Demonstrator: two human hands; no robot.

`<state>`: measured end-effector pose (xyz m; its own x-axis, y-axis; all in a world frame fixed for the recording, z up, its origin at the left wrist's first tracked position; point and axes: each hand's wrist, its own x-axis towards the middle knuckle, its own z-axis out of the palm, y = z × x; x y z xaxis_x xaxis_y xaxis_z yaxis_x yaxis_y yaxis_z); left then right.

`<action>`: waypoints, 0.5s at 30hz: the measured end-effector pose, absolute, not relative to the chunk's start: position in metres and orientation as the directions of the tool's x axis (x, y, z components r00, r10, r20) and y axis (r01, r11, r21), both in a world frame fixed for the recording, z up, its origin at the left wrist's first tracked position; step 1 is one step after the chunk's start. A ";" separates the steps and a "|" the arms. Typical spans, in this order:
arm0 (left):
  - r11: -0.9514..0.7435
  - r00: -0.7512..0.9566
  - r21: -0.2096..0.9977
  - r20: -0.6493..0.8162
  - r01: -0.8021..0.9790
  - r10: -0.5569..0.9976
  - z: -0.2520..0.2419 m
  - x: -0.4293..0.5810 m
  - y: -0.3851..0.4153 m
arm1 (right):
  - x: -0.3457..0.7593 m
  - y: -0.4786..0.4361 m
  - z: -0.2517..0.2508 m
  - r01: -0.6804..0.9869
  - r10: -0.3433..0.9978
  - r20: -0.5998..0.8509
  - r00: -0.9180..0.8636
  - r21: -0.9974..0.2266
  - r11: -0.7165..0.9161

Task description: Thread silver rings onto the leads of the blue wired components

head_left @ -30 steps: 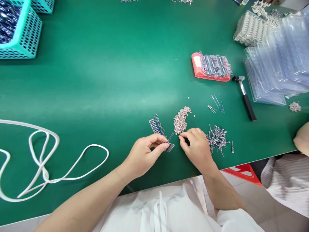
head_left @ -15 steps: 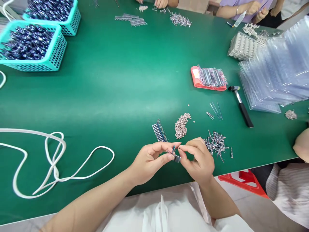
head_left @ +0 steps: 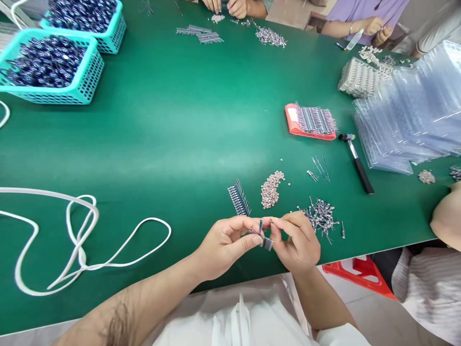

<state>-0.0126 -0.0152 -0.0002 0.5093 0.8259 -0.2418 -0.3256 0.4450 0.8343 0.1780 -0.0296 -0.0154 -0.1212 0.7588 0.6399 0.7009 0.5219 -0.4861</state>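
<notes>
My left hand (head_left: 226, 242) pinches a short strip of small dark metal pins (head_left: 266, 243) between thumb and fingers. One dark piece stands up from the strip near the fingertips. Right beside it, my right hand (head_left: 297, 240) has thumb and forefinger closed together; whatever tiny piece lies between them is too small to make out. Just beyond the hands lie a longer strip of pins (head_left: 239, 198) and a pile of small pale round beads (head_left: 271, 190). A heap of loose dark metal pieces (head_left: 320, 214) lies by my right hand.
Hammer (head_left: 358, 166), red pack of pin strips (head_left: 311, 121) and stacked clear plastic trays (head_left: 406, 110) lie to the right. White cord (head_left: 82, 240) loops at left, below turquoise baskets (head_left: 84, 86) of dark parts. Other people's hands (head_left: 237, 7) work across the green table (head_left: 162, 129).
The view has shifted slightly. The short strip's end now sticks out a little farther to the right of my left fingertips; both hands stay close together, still pinching.
</notes>
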 end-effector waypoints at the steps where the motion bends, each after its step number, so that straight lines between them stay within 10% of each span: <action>1: 0.446 0.508 0.834 -0.243 -0.326 0.826 -0.001 -0.012 -0.015 | 0.178 -0.029 -0.015 0.704 0.761 0.639 -0.117 -0.486 0.517; 15: 0.318 0.442 0.930 -0.210 -0.185 0.872 -0.002 -0.015 -0.017 | 0.179 -0.029 -0.019 0.687 0.800 0.586 -0.130 -0.528 0.499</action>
<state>-0.0145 -0.0170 -0.0025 0.4424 0.8718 -0.2102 -0.1851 0.3181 0.9298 0.1789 -0.0291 -0.0190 -0.1298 0.7997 0.5862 0.6872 0.4987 -0.5283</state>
